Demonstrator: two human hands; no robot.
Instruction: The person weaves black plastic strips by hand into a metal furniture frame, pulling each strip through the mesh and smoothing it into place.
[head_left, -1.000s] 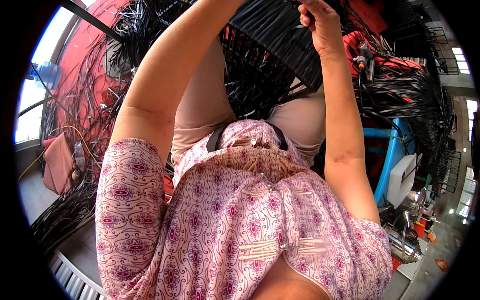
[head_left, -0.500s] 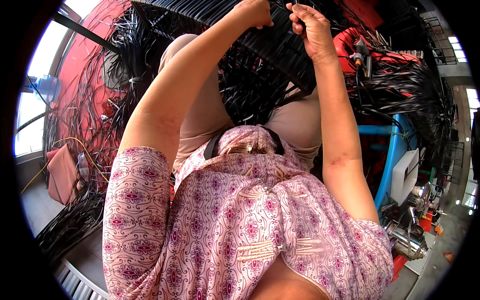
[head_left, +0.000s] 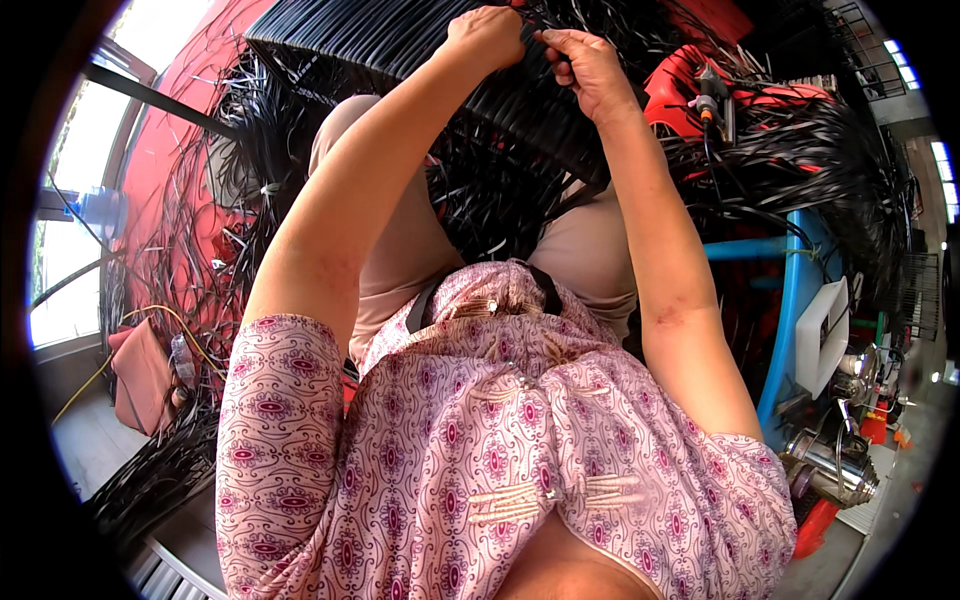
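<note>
Both my hands are raised at the far edge of the view, a short gap apart, over a dark panel (head_left: 370,45) wrapped in rows of black flat strips. My left hand (head_left: 487,38) is closed, knuckles up; what its fingers grip is hidden. My right hand (head_left: 588,75) is pinched, thumb against forefinger, pointing toward the left one. Something thin and dark seems to lie at its fingertips, too small to make out against the black behind. The panel slants down between my knees, its near edge below my hands.
Loose black strips (head_left: 780,150) pile at the right and hang between my legs. A tool with an orange collar (head_left: 707,105) lies by a red surface. A blue frame (head_left: 785,320), a white tray (head_left: 823,338) and a metal flask (head_left: 835,468) stand on the right. A pink bag (head_left: 143,375) sits left.
Both hands have come a little left and nearer to me, still close together and closed. The view has shifted slightly, and the panel shows farther left.
</note>
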